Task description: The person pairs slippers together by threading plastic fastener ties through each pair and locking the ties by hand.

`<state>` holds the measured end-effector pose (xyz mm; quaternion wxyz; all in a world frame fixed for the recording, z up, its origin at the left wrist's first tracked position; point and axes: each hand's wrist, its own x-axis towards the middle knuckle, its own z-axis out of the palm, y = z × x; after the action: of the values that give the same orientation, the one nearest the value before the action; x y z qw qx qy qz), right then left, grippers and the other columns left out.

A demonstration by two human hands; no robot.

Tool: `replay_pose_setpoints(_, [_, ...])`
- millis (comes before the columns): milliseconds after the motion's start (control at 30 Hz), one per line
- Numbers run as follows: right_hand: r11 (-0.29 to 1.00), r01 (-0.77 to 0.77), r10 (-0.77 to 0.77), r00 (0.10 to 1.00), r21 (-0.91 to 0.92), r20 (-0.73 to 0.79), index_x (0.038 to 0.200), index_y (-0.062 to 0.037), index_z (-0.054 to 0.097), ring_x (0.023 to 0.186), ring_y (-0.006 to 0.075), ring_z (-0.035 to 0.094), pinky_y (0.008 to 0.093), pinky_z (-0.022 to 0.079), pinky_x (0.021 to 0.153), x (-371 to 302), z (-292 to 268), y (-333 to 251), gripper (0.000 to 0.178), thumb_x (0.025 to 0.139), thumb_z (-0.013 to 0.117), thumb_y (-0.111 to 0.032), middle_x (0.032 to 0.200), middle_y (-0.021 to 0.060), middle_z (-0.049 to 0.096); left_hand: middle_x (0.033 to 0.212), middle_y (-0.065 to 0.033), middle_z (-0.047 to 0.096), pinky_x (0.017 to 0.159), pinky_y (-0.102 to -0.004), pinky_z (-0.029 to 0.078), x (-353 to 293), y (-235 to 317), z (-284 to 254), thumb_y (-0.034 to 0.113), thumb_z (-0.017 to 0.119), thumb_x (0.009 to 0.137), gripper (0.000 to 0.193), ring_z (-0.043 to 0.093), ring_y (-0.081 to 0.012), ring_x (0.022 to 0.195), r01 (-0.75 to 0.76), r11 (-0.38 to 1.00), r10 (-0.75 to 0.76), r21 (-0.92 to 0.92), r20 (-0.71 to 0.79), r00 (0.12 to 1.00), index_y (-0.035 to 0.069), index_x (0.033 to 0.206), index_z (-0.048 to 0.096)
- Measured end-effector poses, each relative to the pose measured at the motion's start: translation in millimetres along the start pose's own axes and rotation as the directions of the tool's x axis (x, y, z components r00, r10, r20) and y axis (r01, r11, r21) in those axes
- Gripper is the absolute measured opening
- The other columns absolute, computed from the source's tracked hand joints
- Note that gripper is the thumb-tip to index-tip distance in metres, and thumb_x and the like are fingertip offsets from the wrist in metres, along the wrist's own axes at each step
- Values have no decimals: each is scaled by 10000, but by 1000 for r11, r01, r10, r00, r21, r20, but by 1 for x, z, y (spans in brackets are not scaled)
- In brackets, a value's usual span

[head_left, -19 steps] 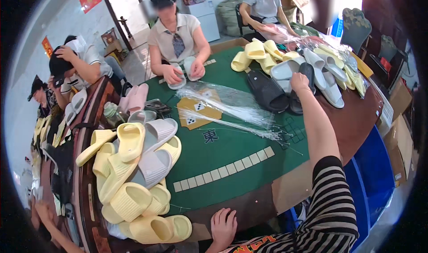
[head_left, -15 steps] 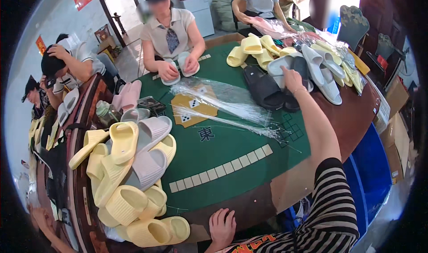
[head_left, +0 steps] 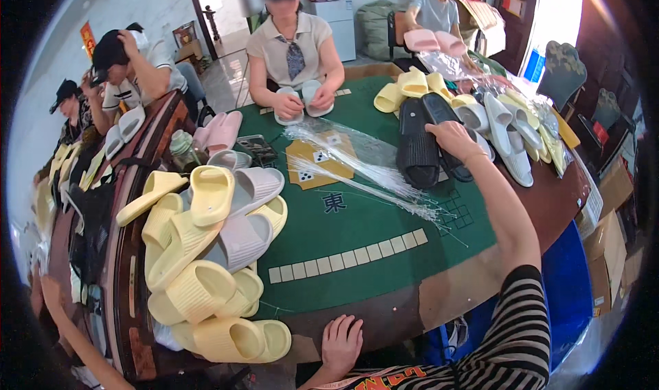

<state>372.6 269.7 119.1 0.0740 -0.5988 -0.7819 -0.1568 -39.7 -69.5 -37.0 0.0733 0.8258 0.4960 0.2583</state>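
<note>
Your R hand (head_left: 453, 139) is clamped on the RH black slide (head_left: 440, 108), on the far R part of the green surface (head_left: 384, 280); the LH black slide (head_left: 417, 153) lies just beside it. Your L hand (head_left: 342, 340) rests palm down at the near edge, fingers slightly apart. Pale grey slides (head_left: 500, 115) sit R of the black pr, yellow slides (head_left: 412, 84) behind. Thin white strands (head_left: 371, 177) lie L of it. Mixed yellow/grey slide heap (head_left: 199, 290) on your L. Opposite, a co-worker (head_left: 302, 43) has both hands on pale slides (head_left: 311, 89).
</note>
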Motion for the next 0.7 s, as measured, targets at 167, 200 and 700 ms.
replay_pose_setpoints(167, [966,190,-190,982,173,-19,1072,-123,617,806,381,652,506,499,709,-27,-82,-64,281,815,539,-39,794,189,640,1156,-98,575,971,-447,446,-4,2,-3,151,689,819,309,543,-282,1134,-35,999,36,8,-58,998,86,1115,635])
replay_pose_setpoints(200, [948,246,-250,968,200,-6,1067,-119,617,802,379,651,501,501,707,-34,-93,-80,281,808,545,-36,796,186,641,1142,-100,573,934,-447,461,-5,4,-5,88,708,790,328,547,-308,1113,-43,999,39,-31,-108,993,90,1107,624])
replay_pose_setpoints(700, [610,357,-214,934,707,-287,1151,-56,639,950,273,638,349,515,847,-160,-81,-222,282,876,589,-18,1010,116,659,1228,-183,512,1003,-417,419,6,-5,-40,-26,603,859,332,510,-352,1162,6,910,-180,-415,-382,906,-2,1188,563])
